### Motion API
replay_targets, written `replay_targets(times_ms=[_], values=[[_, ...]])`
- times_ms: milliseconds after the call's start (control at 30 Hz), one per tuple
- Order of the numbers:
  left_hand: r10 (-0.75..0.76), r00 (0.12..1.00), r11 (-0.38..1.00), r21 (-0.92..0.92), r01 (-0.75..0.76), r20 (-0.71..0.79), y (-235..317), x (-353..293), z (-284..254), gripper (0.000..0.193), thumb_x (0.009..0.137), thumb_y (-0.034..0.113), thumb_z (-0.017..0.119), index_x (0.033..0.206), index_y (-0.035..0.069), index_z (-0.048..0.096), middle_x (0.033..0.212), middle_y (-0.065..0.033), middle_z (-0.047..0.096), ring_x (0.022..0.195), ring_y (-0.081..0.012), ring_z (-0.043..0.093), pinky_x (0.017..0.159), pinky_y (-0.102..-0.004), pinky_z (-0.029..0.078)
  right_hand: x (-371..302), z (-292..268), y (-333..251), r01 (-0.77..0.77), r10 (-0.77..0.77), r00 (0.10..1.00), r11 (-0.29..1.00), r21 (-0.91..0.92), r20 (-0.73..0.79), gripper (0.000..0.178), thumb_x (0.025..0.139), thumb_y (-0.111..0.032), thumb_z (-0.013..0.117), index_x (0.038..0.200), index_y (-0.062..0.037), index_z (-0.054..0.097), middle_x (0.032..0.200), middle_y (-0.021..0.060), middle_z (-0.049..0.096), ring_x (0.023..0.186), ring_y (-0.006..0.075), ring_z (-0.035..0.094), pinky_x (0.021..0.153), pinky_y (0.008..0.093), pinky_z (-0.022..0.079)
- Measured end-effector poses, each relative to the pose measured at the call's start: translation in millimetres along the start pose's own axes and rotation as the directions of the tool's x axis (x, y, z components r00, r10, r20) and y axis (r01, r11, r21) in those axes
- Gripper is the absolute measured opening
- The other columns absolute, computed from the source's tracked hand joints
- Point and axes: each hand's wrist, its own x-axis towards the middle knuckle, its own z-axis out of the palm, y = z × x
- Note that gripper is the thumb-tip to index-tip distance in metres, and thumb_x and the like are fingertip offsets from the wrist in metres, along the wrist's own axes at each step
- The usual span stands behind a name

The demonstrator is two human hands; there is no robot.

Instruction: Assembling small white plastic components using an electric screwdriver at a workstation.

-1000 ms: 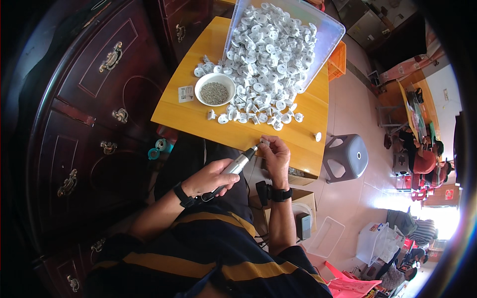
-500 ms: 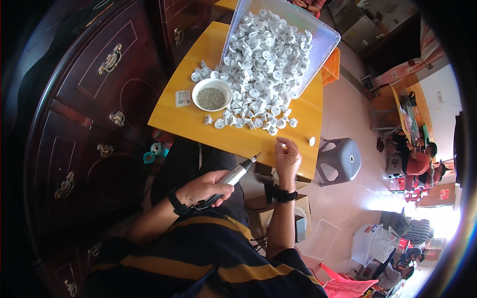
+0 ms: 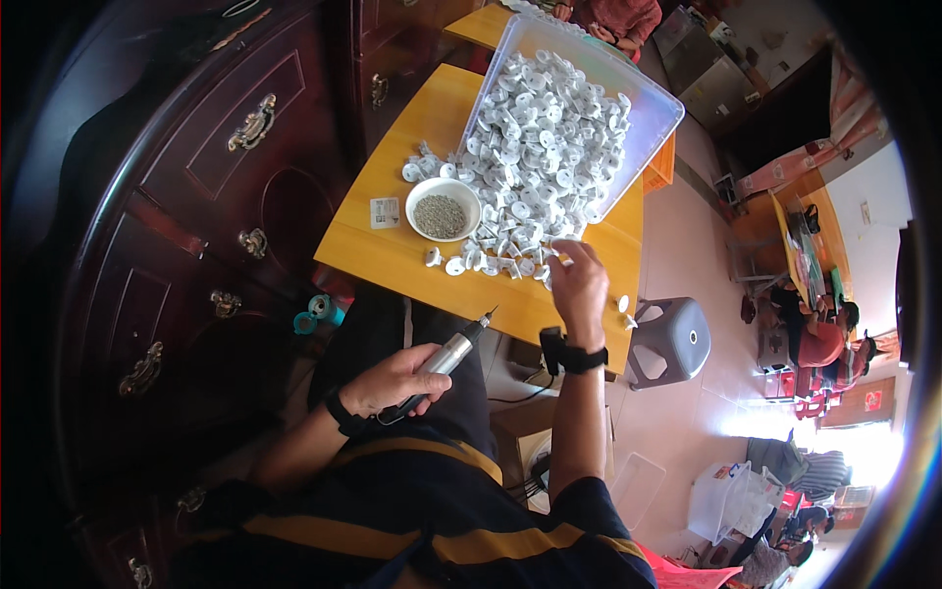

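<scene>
My left hand (image 3: 394,381) is wrapped around a silver-and-black electric screwdriver (image 3: 446,355), its thin bit pointing up and away over the table's near edge. At the near right edge of a heap of small white plastic parts (image 3: 554,128), my right hand (image 3: 579,285) has its fingers bent and closed at a white part, which they partly hide. The heap spills out of a clear plastic bin (image 3: 643,147) tipped onto its side. Left of the heap stands a white bowl (image 3: 413,222) of small metal screws. Two loose white parts (image 3: 623,303) lie to the right of my right hand.
The yellow wooden table (image 3: 392,265) also bears a small printed card (image 3: 385,213). A grey plastic stool (image 3: 672,344) stands right of it, and an orange crate (image 3: 660,165) behind the bin. Dark wooden drawers (image 3: 211,187) line the left. Other people sit farther off.
My right hand has moved away from me to the heap's edge. A second white part now lies at the table's right side. My left hand still holds the screwdriver; the view has shifted slightly.
</scene>
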Motion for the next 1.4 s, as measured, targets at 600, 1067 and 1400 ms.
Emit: replay_targets(times_ms=[600, 1067, 1400], values=[[0.078, 0.993, 0.996, 0.048, -0.074, -0.088, 1.2, -36.5, -19.7, 0.025, 0.099, 0.020, 0.059, 0.116, 0.004, 0.048, 0.082, -0.0024, 0.058, 0.062, -0.0074, 0.057, 0.054, -0.0225, 0.048, 78.5, 139.9, -93.5, 0.426, -0.114, 0.771, 0.823, -0.376, 0.626, 0.024, 0.086, -0.016, 0.061, 0.104, -0.0051, 0.073, 0.106, 0.0174, 0.072, 0.097, 0.0322, 0.072, 0.081, 0.0416, 0.059], [0.068, 0.995, 0.996, 0.058, -0.063, -0.074, 4.2, -33.2, -11.4, 0.025, 0.099, 0.019, 0.059, 0.116, 0.005, 0.048, 0.081, -0.0027, 0.057, 0.062, -0.0068, 0.056, 0.054, -0.0215, 0.047, 71.8, 129.3, -79.9, 0.265, -0.233, 0.886, 0.964, -0.026, 0.400, 0.013, 0.084, -0.018, 0.064, 0.092, -0.0093, 0.070, 0.090, 0.0190, 0.072, 0.082, 0.0379, 0.071, 0.075, 0.0465, 0.057], [0.148, 0.985, 0.986, 0.091, -0.140, -0.093, 7.6, -27.6, -3.7, 0.030, 0.095, 0.018, 0.066, 0.114, 0.002, 0.050, 0.081, -0.0030, 0.056, 0.061, -0.0093, 0.056, 0.056, -0.0241, 0.048, 2.8, 49.2, -23.1, -0.400, -0.030, 0.855, 0.598, 0.695, 0.518, 0.013, 0.097, -0.017, 0.067, 0.101, -0.0045, 0.068, 0.080, -0.0024, 0.065, 0.066, 0.0053, 0.058, 0.061, 0.0210, 0.047]])
